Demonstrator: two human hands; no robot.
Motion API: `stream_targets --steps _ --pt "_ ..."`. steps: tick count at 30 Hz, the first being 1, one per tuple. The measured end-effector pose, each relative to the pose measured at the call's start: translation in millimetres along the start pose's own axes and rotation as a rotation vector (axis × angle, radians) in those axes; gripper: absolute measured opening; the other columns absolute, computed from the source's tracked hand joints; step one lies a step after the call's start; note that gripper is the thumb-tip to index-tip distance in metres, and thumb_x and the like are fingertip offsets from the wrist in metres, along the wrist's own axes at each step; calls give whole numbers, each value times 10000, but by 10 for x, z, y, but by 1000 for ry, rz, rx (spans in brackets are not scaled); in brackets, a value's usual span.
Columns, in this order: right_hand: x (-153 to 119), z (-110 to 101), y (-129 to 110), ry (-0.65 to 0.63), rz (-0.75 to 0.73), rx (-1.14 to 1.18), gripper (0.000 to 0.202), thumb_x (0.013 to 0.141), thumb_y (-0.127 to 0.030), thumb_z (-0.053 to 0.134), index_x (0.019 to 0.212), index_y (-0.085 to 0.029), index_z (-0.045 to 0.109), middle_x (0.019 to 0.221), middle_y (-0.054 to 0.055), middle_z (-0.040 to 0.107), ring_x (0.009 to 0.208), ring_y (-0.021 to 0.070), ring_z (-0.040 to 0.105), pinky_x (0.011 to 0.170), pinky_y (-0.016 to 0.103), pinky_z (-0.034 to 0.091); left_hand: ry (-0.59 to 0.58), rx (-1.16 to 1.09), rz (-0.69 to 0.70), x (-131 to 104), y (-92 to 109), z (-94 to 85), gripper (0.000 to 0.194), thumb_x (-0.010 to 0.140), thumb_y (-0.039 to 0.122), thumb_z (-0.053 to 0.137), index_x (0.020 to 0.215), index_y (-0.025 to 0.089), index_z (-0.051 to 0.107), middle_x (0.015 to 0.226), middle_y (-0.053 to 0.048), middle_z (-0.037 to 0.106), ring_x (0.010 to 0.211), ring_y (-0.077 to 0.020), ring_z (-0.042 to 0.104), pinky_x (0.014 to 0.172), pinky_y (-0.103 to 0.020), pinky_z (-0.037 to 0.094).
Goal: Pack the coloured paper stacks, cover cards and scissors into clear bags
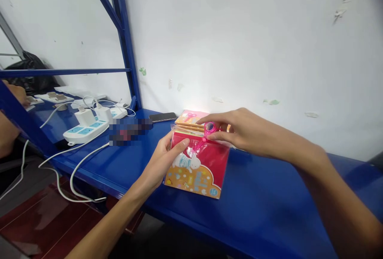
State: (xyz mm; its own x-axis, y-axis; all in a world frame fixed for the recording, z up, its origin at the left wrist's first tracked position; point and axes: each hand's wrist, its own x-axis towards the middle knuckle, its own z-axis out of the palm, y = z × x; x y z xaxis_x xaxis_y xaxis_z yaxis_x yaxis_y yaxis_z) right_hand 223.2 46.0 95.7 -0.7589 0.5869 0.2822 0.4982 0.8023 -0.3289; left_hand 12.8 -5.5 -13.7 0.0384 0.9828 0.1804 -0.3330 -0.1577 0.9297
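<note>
My left hand point(166, 153) grips the left edge of a clear plastic packet, its thumb lying on the front. Inside the packet point(209, 163) is a red and orange paper cover with a white rabbit. Pink scissors point(210, 128) are at the packet's top edge, and my right hand point(231, 129) has its fingers closed around their handle loops. The pink lower part points down over the red cover; whether it lies inside the plastic I cannot tell. Behind, a pink and orange booklet point(191, 114) with a scissors picture shows in part.
A dark phone point(163, 117) lies by the wall on the blue table point(254, 203). To the left are a white power strip point(86, 129) with chargers, white cables point(74, 171) hanging over the edge, and a blurred-out item point(130, 132). A blue metal post point(127, 44) rises behind; another person's arm point(8, 127) is far left.
</note>
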Motion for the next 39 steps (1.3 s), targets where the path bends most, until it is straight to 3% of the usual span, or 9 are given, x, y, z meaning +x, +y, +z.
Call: stream_targets --steps 3,7,13,21,26,33,36,39 --pt "8 24 56 -39 37 19 348 920 -337 680 1267 -330 672 890 -14 786 702 182 716 510 248 455 -19 -13 6 -1 -12 -3 503 844 448 775 1269 203 665 1137 -91 793 902 -269 774 741 -317 598" --pt "-10 -33 50 56 25 -1 284 929 -378 674 1202 -303 655 894 -9 779 673 170 704 487 238 438 -26 -18 9 1 -25 -12 504 857 431 765 1296 209 654 1135 -84 795 888 -265 774 705 -302 588" --pt "-87 -110 -16 242 -3 -217 302 909 -258 672 1197 -346 700 820 -30 760 581 155 656 509 263 389 -14 -28 18 -6 -32 -17 456 883 397 740 1295 215 668 1153 -75 793 921 -273 772 731 -309 589" --pt "-81 -125 -24 315 -2 -279 331 874 -231 669 1174 -351 740 811 -10 764 620 197 665 546 287 379 -3 -22 6 -2 -30 -15 499 849 436 768 1288 217 675 1151 -79 795 932 -292 774 716 -312 595" --pt "-100 -134 24 199 -22 -156 297 927 -319 633 1203 -338 738 839 -4 768 641 182 684 529 265 421 4 -32 0 9 -38 -10 446 857 398 762 1253 208 686 1125 -76 803 910 -283 775 709 -311 588" --pt "16 145 -33 -7 -29 19 290 940 -336 669 1230 -321 675 914 -17 770 727 169 691 604 267 432 11 -38 7 -4 -28 -8 369 855 382 766 1173 204 713 1010 -50 817 848 -241 770 699 -271 562" --pt "26 189 -106 -13 -16 -8 206 959 -399 642 1117 -282 705 900 1 768 746 174 685 614 277 419 6 -40 18 2 -26 -10 313 859 374 761 1116 200 717 1011 -46 812 854 -229 765 721 -263 560" --pt "8 155 -131 52 -7 -102 271 991 -469 566 1042 -274 747 927 20 765 771 184 674 638 296 419 -4 -49 16 13 -33 -22 316 859 362 753 1128 202 711 1007 -46 811 834 -225 764 714 -265 561"
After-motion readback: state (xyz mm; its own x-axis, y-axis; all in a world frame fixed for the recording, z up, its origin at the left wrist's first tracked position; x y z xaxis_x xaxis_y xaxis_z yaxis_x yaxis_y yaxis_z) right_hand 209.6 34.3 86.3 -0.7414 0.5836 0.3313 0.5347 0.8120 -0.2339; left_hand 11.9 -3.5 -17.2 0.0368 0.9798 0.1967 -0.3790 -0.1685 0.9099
